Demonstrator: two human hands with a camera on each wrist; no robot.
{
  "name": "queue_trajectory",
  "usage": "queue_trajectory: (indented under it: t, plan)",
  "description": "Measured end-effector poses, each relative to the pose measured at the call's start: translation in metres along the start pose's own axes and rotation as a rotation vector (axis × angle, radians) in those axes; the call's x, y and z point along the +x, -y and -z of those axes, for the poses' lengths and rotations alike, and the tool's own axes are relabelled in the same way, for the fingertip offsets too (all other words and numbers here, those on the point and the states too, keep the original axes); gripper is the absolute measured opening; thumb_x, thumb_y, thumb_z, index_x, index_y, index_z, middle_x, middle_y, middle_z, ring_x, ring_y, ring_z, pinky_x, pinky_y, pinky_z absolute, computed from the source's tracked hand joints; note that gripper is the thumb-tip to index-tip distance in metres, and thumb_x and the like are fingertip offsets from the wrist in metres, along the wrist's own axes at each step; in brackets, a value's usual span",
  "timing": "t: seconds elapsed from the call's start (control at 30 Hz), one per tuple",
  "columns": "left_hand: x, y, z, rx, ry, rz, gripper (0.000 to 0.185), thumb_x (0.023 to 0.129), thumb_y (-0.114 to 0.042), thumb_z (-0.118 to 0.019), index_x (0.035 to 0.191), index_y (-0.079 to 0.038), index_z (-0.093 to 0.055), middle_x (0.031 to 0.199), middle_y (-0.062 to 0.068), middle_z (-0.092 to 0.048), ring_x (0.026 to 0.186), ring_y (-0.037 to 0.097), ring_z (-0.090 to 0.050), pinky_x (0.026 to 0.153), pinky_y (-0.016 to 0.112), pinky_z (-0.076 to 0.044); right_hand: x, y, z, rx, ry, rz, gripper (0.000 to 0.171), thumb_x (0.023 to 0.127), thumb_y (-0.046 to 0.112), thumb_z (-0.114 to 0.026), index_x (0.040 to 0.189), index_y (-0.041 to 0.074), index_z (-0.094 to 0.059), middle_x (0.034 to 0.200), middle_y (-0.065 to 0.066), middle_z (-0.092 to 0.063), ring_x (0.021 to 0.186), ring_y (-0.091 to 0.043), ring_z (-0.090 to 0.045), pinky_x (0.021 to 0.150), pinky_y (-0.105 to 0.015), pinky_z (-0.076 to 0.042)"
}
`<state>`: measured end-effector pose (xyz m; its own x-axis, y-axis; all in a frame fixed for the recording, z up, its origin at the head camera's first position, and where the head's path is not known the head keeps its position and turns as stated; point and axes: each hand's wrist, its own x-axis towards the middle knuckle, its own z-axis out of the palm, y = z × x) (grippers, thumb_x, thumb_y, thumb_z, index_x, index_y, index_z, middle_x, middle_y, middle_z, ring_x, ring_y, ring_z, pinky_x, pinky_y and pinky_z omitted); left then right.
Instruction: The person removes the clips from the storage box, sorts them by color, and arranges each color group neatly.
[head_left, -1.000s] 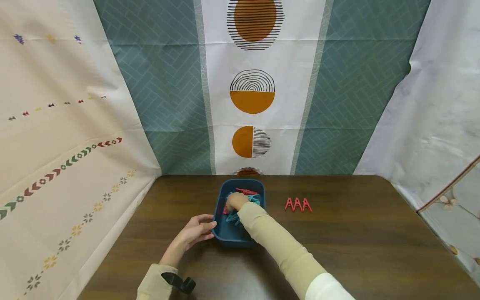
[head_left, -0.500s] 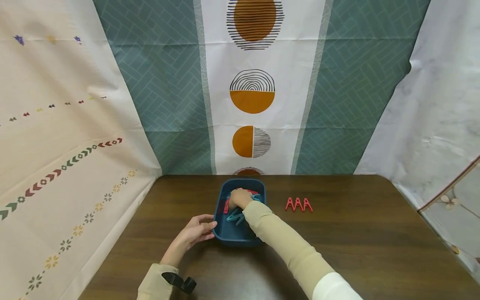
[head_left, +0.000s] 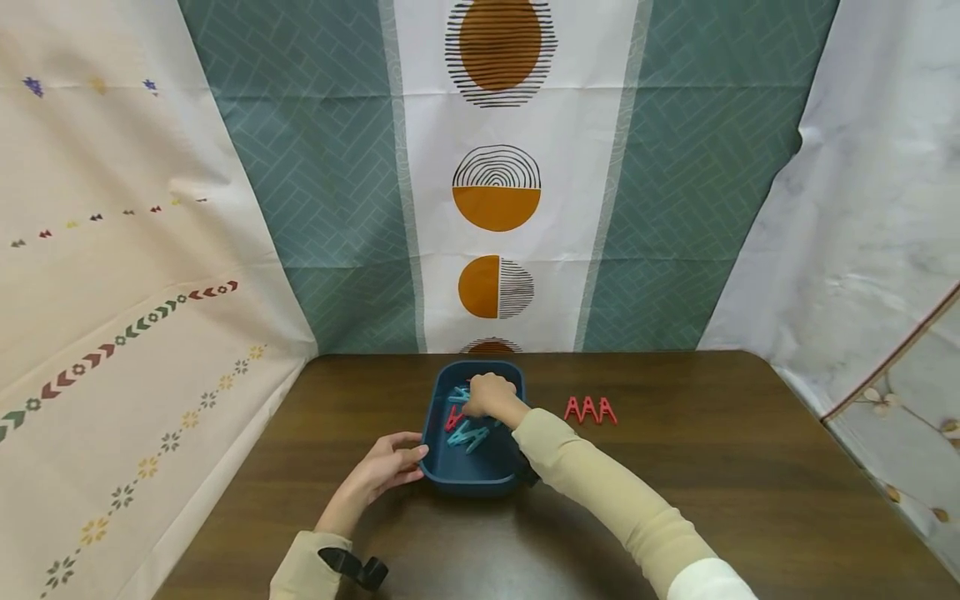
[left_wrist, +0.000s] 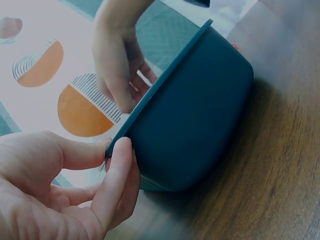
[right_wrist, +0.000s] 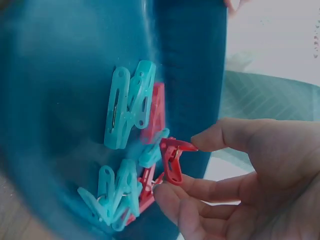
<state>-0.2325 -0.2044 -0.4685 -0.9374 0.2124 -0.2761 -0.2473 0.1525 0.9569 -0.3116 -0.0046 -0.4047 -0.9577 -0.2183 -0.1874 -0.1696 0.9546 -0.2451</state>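
My left hand [head_left: 386, 467] pinches the rim of the dark blue plastic bin [head_left: 472, 485] at its left side. In the left wrist view the thumb lies over the rim and the fingers [left_wrist: 120, 170] lie against the outer wall. My right hand [head_left: 491, 398] is inside the bin, over its far right part. Its thumb and fingers pinch a red clothespin [right_wrist: 172, 156], seen in the right wrist view. Below lie several turquoise clothespins [right_wrist: 122, 107] and red clothespins [right_wrist: 155, 112], partly overlapping. In the head view the right hand hides some of them.
Three red clothespins [head_left: 590, 409] stand in a row on the brown wooden table [head_left: 675, 467], to the right of the bin. Patterned cloths [head_left: 341, 208] hang behind the table and along both sides.
My right hand has moved right and slightly back within the bin, uncovering turquoise and red clothespins at its left. My left hand keeps its hold on the rim. The head view has shifted slightly.
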Motion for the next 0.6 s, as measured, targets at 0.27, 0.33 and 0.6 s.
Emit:
queue_trajectory:
  t: [0.27, 0.33, 0.6]
  plan:
    - [-0.001, 0.0, -0.001, -0.012, 0.013, -0.002, 0.058, 0.095, -0.018, -0.061, 0.139, 0.011, -0.036, 0.094, 0.009, -0.069, 0.074, 0.01, -0.067, 0.07, 0.023, -0.058, -0.02, -0.014, 0.002, 0.038, -0.06, 0.038, 0.037, 0.086, 0.037, -0.07, 0.067, 0.014, -0.048, 0.061, 0.0, -0.034, 0.054, -0.016, -0.038, 0.047, -0.029, -0.03]
    - [-0.002, -0.001, -0.002, -0.01, 0.012, -0.003, 0.058, 0.095, -0.017, -0.06, 0.139, 0.011, -0.035, 0.093, 0.009, -0.069, 0.074, 0.01, -0.067, 0.07, 0.023, -0.058, -0.026, -0.017, 0.003, 0.074, -0.087, 0.049, 0.039, 0.085, 0.036, -0.071, 0.064, 0.013, -0.047, 0.059, 0.0, -0.034, 0.051, -0.015, -0.037, 0.045, -0.028, -0.029]
    - [-0.003, -0.003, -0.003, -0.004, -0.005, 0.001, 0.057, 0.095, -0.016, -0.061, 0.139, 0.011, -0.036, 0.09, 0.007, -0.069, 0.073, 0.01, -0.066, 0.07, 0.023, -0.058, -0.047, -0.035, 0.003, 0.212, -0.251, 0.14, 0.039, 0.086, 0.029, -0.069, 0.059, 0.012, -0.046, 0.049, 0.003, -0.031, 0.042, -0.011, -0.03, 0.038, -0.022, -0.02]
